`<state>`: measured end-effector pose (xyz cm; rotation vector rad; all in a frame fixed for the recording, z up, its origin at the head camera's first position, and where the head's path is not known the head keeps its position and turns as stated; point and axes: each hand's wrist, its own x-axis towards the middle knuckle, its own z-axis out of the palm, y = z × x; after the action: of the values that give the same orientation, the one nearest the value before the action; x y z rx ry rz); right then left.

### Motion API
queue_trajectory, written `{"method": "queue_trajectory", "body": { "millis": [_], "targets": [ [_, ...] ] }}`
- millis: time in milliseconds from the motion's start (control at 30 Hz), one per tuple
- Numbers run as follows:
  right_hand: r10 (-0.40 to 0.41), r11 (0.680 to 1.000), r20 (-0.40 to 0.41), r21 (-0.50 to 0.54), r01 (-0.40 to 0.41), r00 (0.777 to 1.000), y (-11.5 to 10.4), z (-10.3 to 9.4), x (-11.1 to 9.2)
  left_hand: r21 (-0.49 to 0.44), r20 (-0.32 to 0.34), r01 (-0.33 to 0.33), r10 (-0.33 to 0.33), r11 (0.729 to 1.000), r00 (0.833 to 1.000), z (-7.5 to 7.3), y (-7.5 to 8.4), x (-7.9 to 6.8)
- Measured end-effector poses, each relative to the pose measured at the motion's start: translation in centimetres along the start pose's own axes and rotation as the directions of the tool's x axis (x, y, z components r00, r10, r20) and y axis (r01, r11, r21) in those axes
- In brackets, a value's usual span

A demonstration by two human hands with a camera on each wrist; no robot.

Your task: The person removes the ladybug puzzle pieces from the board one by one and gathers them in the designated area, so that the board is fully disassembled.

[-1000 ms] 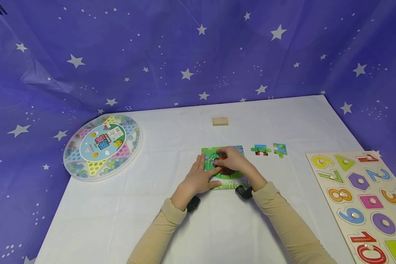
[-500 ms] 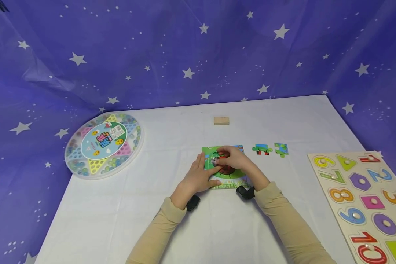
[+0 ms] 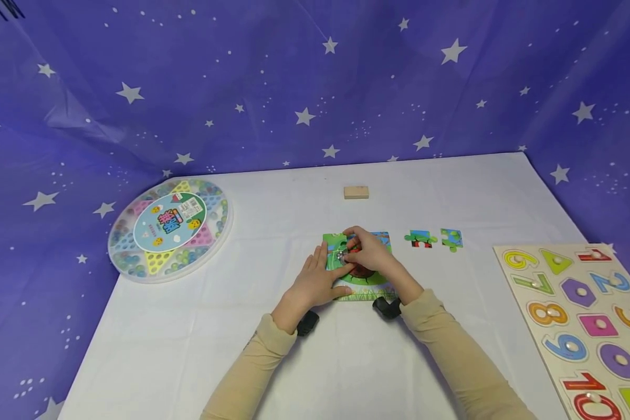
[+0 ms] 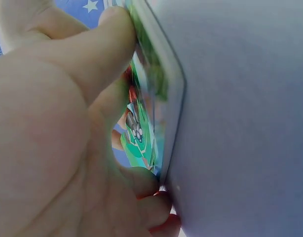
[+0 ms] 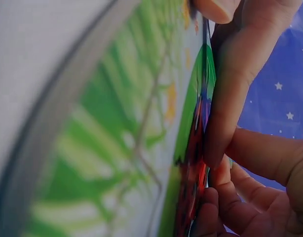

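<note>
A ladybug jigsaw puzzle in a flat board lies on the table in the head view. My left hand rests along its left side, fingers fairly straight and thumb low on the picture. In the left wrist view the fingertips meet the board's edge. Over the upper middle my right hand bends its fingers and pinches a puzzle piece, mostly hidden beneath them. Beside the right thumb shows the ladybug's face. Two loose pieces lie right of the board: one with red and black, one mainly green and blue.
A small wooden block lies behind the puzzle. At the left stands a round marble-game box with a clear rim. A number-and-shape peg board covers the right front of the table. A starry purple cloth hangs behind.
My right fingers have risen slightly at the puzzle's upper part, and a dark gap shows beside them. The left hand stays in place. The whole view has shifted a little.
</note>
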<state>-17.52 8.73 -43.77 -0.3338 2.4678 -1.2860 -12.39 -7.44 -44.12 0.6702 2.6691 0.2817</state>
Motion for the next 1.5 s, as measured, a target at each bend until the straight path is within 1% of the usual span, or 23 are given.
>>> {"method": "queue_trajectory", "body": {
  "millis": [100, 233, 400, 533, 733, 900, 1033, 1333, 1500],
  "targets": [
    [-0.028, 0.997, -0.012, -0.073, 0.027, 1.000, -0.2, 0.0, 0.3, 0.001, -0.013, -0.007, 0.007, 1.000, 1.000, 0.0, -0.1, 0.0],
    [-0.082, 0.983, -0.024, -0.168, 0.077, 0.996, -0.4, 0.0, 0.6, -0.002, -0.018, -0.008, 0.008, 1.000, 1.000, -0.2, -0.1, 0.0],
    [-0.115, 0.969, -0.032, -0.225, 0.105, 0.993, -0.7, -0.1, 0.5, -0.007, -0.020, -0.015, 0.015, 1.000, 1.000, -0.3, -0.1, -0.1],
    [-0.125, 0.969, -0.036, -0.221, 0.114, 0.992, -0.7, -0.1, 0.4, 0.005, -0.020, -0.014, 0.014, 1.000, 1.000, -0.3, -0.1, -0.1],
    [-0.088, 0.982, -0.035, -0.170, 0.081, 0.996, -0.7, -0.1, 0.3, 0.004, -0.023, -0.018, 0.018, 1.000, 1.000, -0.3, 0.0, -0.1],
    [-0.080, 0.972, -0.012, -0.221, 0.075, 0.997, -0.7, 0.1, 0.2, -0.002, -0.017, -0.011, 0.011, 1.000, 1.000, -0.3, 0.0, -0.3],
    [-0.098, 0.958, -0.008, -0.270, 0.092, 0.995, -0.8, 0.3, 0.2, -0.002, -0.013, -0.004, 0.004, 1.000, 1.000, -0.3, -0.1, -0.4],
    [-0.184, 0.933, -0.037, -0.322, 0.163, 0.982, -1.0, 0.6, 0.1, -0.025, -0.017, -0.006, 0.006, 1.000, 1.000, -0.2, -0.2, -0.5],
    [-0.200, 0.927, -0.038, -0.330, 0.177, 0.979, -1.2, 0.6, 0.1, -0.026, -0.014, -0.003, 0.002, 1.000, 1.000, -0.3, -0.2, -0.5]
  ]
}}
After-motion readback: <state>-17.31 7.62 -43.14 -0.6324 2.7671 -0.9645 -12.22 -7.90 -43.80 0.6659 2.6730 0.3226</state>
